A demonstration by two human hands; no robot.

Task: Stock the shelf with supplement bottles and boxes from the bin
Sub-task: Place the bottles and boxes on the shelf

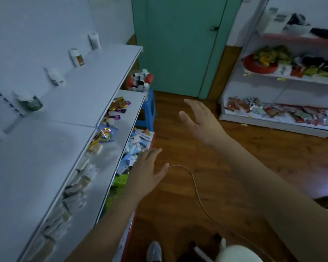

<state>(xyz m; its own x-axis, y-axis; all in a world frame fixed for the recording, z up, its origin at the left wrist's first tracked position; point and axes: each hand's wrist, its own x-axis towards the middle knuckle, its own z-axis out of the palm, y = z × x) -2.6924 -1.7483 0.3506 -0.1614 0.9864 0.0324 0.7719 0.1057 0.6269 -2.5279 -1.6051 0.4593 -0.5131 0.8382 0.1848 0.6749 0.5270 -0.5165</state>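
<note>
Several supplement bottles stand spaced along the back of the white top shelf (pixel 95 76): a green-labelled one (pixel 31 103), a white one (pixel 55 77), one with a brown label (pixel 77 57) and a white one (pixel 94 41) farthest off. The bin (pixel 139 81), filled with bottles and boxes, sits on a blue stool (pixel 147 110) past the shelf's far end. My left hand (pixel 147 168) hovers beside the lower shelves with relaxed fingers, holding nothing. My right hand (pixel 200 120) is stretched out above the wooden floor, fingers spread and empty.
Lower shelves (pixel 110 148) hold snack packets and small boxes. A teal door (pixel 178 44) stands ahead. A second shelving unit (pixel 284 76) with mixed goods fills the right side. A thin white cable (pixel 197 191) lies across the wooden floor. My shoe (pixel 154 250) shows at the bottom.
</note>
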